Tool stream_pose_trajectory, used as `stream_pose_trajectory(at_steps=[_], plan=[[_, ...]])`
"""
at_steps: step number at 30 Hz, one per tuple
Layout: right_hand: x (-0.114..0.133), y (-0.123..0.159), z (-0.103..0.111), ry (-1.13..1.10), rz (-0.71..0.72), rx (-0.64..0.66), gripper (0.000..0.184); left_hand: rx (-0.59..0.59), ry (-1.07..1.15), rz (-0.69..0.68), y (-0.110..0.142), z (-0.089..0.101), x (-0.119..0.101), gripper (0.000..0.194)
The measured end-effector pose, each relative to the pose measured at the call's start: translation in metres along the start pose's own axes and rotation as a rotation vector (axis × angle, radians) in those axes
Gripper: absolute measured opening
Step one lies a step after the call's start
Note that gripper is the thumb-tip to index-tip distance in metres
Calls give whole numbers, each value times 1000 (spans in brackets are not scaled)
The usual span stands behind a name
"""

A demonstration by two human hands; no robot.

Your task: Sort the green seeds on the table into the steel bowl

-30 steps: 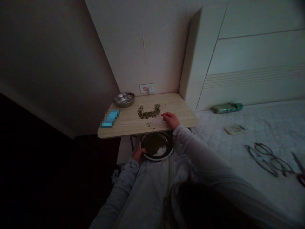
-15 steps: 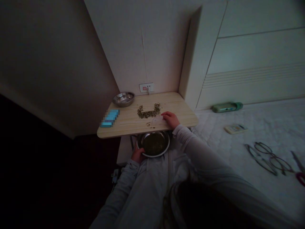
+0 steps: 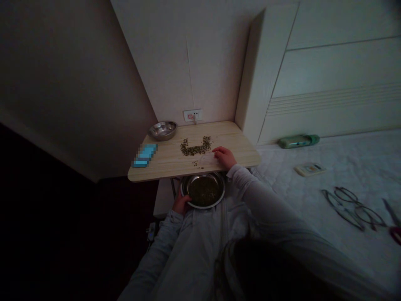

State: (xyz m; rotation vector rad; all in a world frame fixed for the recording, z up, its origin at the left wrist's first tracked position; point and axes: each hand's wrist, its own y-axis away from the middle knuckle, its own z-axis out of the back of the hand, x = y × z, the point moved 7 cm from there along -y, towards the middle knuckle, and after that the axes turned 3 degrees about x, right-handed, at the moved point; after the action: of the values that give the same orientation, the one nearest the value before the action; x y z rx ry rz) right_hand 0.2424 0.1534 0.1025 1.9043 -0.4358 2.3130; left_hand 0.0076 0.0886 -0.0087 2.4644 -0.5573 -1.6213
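Note:
My left hand [image 3: 181, 204] is closed on the left rim of a metal bowl [image 3: 216, 205], its thumb over the edge. Small dark greenish grains [image 3: 205, 190] lie in the bowl, which is held at my lap just below the table's front edge. On the table, my right hand [image 3: 224, 157] has its fingers pinched together on a thin, pale, see-through flat piece [image 3: 207, 158], whose kind is unclear. Just beyond it, more grains [image 3: 196, 149] form a U-shaped patch. A few stray ones [image 3: 195, 163] lie nearer the front edge.
The small wooden table [image 3: 166, 163] stands against the wall. At its left are a metal bowl [image 3: 163, 131] and a blurred blue phone-like object [image 3: 144, 155]. On the bed [image 3: 297, 192] lie a green case [image 3: 298, 141], a pale remote-like device [image 3: 310, 169], glasses [image 3: 354, 209] and scissors [image 3: 393, 219].
The bowl in my left hand has shifted slightly right and toward me. My right hand and the grains on the table look almost unmoved.

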Motion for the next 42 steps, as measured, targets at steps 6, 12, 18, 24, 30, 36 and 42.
stream_pose_trajectory(at_steps=[6, 12, 18, 24, 30, 36, 42], plan=[[1, 1, 0, 15, -15, -8, 22, 10, -25, 4, 0, 2, 1, 71], [2, 1, -1, 4, -12, 6, 19, 0, -20, 11, 1, 1, 0, 71], [3, 1, -1, 16, -4, -10, 16, 1, 2, 18, 1, 1, 1, 69], [-5, -1, -2, -23, -12, 0, 15, 3, 16, -1, 1, 0, -1, 69], [-4, -2, -2, 4, 23, 10, 15, 12, 8, -9, 3, -3, -4, 71], [-6, -3, -2, 16, 15, 15, 16, 0, 15, 5, 3, -3, -3, 71], [-3, -1, -1, 0, 21, -3, 16, 8, 13, -9, 2, -3, -3, 73]])
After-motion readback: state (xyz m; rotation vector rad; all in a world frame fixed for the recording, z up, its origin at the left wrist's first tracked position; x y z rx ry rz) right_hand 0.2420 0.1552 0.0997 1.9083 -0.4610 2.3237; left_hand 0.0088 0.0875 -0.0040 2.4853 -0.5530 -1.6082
